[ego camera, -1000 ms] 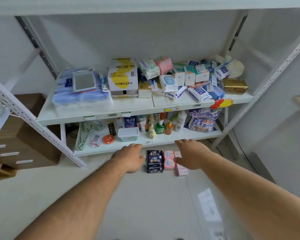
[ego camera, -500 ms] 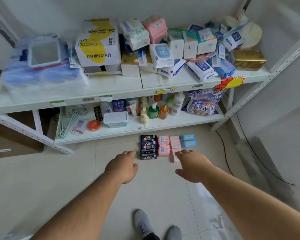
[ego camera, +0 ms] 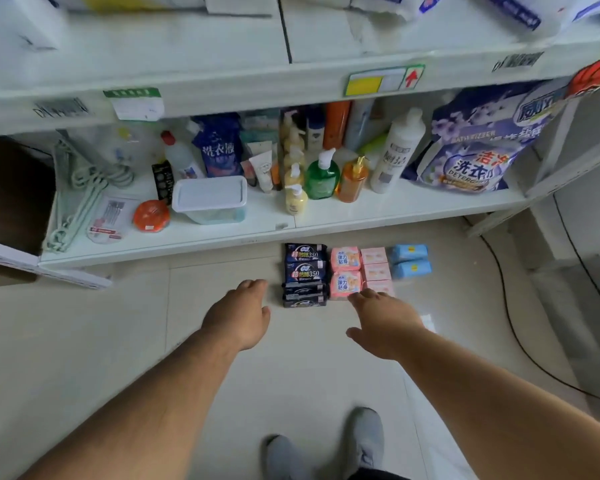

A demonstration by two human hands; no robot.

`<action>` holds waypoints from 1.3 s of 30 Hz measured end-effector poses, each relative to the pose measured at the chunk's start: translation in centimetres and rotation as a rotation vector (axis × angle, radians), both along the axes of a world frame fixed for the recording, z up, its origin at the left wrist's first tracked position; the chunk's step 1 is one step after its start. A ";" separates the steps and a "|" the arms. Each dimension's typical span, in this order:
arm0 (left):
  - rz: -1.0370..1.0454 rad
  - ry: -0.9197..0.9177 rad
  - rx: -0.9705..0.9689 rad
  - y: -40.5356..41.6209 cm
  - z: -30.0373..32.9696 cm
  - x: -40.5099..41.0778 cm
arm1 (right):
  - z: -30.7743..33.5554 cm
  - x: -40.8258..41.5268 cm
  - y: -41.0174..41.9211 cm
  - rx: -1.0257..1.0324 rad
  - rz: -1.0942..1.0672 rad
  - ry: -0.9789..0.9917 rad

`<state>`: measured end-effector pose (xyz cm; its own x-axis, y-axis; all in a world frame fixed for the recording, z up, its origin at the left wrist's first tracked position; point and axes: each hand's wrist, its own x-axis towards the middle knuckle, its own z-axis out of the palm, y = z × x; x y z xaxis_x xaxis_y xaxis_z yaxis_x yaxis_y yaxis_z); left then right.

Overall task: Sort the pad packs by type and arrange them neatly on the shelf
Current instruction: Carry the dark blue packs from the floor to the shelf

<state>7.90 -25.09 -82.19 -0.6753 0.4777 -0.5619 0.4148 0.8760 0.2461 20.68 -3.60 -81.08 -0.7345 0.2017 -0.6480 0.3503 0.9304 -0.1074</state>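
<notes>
Packs [ego camera: 355,271] lie on floor just ahead of both my hands, rows running away from me. Right hand [ego camera: 383,322], empty and spread, overlaps the pink column; left hand [ego camera: 241,315], loose and empty, beside dark stack [ego camera: 305,275].

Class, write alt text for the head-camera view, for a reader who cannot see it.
Two bare, empty hands, left hand and right hand, reach toward pad packs in rows on the tiled floor: black packs, pink printed packs, plain pink packs, blue packs. Behind stands a white metal shelf of toiletry bottles.
</notes>
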 end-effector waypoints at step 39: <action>0.082 0.071 0.150 1.9 -25.7 -6.1 | -26.0 -4.6 1.9 -0.027 0.254 0.194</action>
